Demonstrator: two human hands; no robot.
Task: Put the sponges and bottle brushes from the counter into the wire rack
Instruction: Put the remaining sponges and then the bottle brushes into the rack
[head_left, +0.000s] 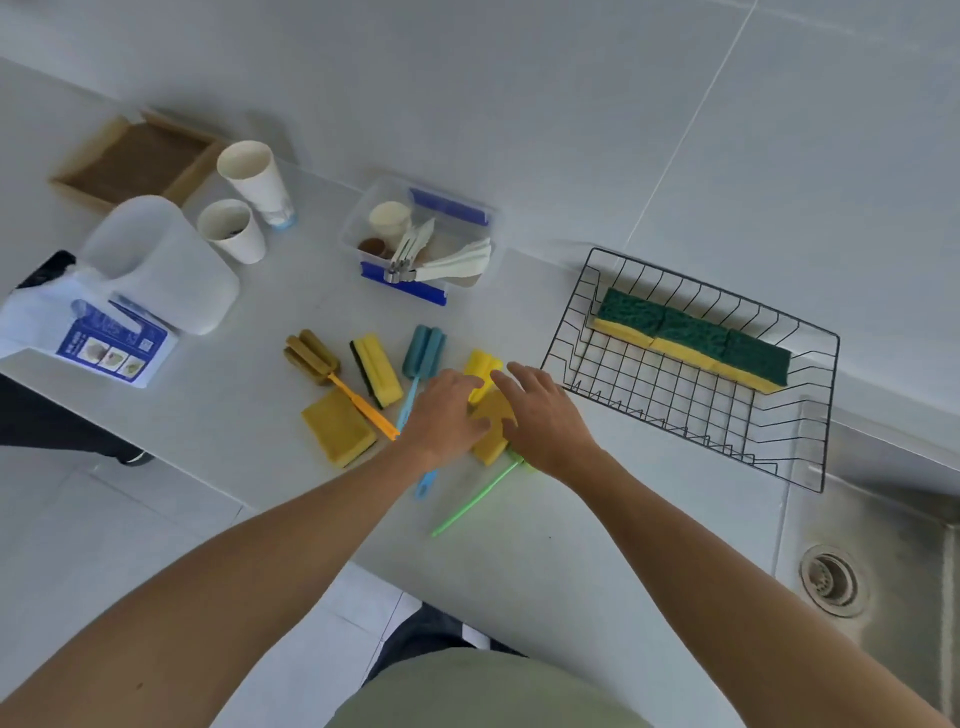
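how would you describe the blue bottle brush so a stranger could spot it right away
Start at the black wire rack on the counter's right and look left, past both hands, to the loose sponges. The blue bottle brush lies there, its teal foam head pointing at the wall, between two yellow sponges. It alone has a light blue handle; the neighbouring brushes' are orange and green.

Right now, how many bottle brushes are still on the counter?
3. The orange-handled brush lies leftmost, the blue brush in the middle, the green-handled brush nearest, its head hidden under the right hand. None show in the wire rack.

Three sponges (693, 340) in the rack, four more (338, 427) on the worktop, three bottle brushes (423, 351), two paper cups (232, 230).
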